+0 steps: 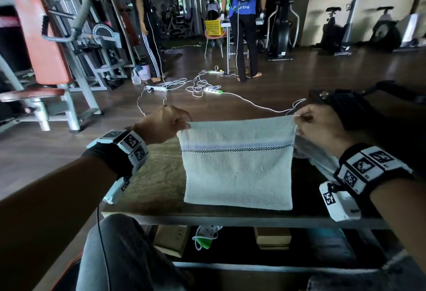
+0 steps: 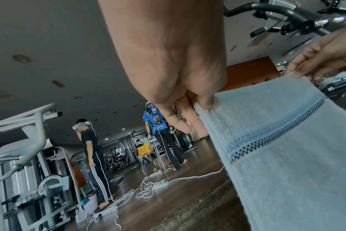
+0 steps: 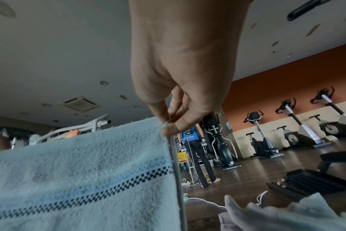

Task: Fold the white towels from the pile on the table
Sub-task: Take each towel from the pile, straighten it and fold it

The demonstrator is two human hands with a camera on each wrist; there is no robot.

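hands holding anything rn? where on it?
Both hold one towel by its top corners: left hand pinches the left corner, right hand the right.

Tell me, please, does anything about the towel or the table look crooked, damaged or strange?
Nothing stands out. The left hand and right hand pinch the towel by its top corners, and it hangs fairly straight over the table.
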